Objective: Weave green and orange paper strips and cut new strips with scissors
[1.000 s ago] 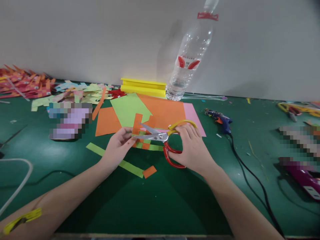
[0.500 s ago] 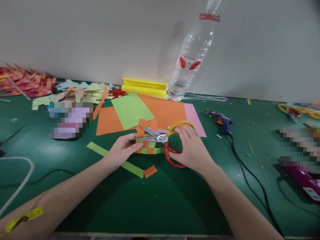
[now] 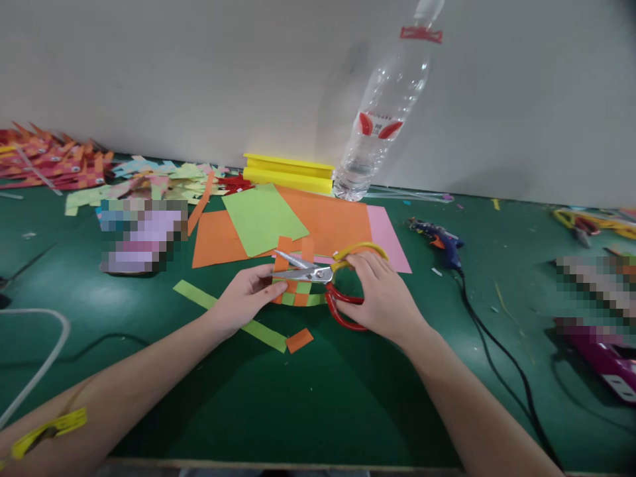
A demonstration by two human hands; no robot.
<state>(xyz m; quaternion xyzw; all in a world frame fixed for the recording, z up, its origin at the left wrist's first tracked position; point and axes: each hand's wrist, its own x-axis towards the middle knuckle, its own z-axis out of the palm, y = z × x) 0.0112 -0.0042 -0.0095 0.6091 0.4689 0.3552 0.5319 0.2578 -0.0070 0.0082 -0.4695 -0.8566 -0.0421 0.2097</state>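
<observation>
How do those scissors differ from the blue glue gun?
The scissors have yellow and red handles; the glue gun is mostly blue. The right hand holds the scissors, blades apart; the glue gun lies on the table. Unlike the scissors, the glue gun has a cord.

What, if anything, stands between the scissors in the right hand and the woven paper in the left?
Nothing visible does. The right hand holds the scissors, whose open blades overlap the woven paper in view; the left hand holds its left side. Whether blades touch paper, I cannot tell.
</observation>
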